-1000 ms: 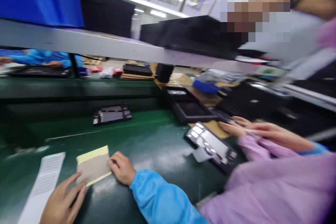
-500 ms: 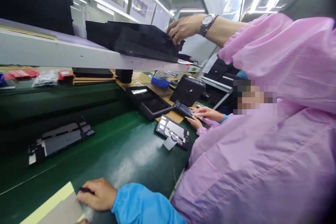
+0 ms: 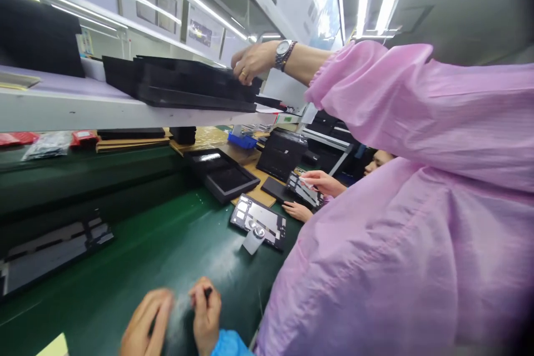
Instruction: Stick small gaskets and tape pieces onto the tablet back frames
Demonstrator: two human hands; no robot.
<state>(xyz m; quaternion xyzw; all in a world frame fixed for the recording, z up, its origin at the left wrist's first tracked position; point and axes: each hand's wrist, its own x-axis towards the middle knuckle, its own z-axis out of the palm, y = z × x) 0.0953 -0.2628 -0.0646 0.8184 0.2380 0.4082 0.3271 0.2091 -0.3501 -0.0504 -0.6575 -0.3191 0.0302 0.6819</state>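
Note:
My right hand (image 3: 206, 316) rests on the green belt (image 3: 167, 245) at the bottom edge, fingers curled round a small black pen-like stick (image 3: 207, 292). Its blue sleeve (image 3: 231, 345) just shows. My left hand (image 3: 145, 327) is close beside it on the left, smeared by motion, so its fingers cannot be read. A corner of the yellow-edged sheet (image 3: 54, 346) peeks in at the bottom left, apart from both hands.
A person in a pink coat (image 3: 400, 233) fills the right side, with a hand (image 3: 252, 61) on stacked black trays (image 3: 183, 86) on the shelf. Another person's hands (image 3: 319, 182) work on a board beyond. A device back panel (image 3: 259, 221) and a long black part (image 3: 50, 253) lie on the belt.
The view swung up and right. The yellow sheet slid almost out of view. My hands came together at the bottom edge. The pink-sleeved arm stayed on the shelf trays.

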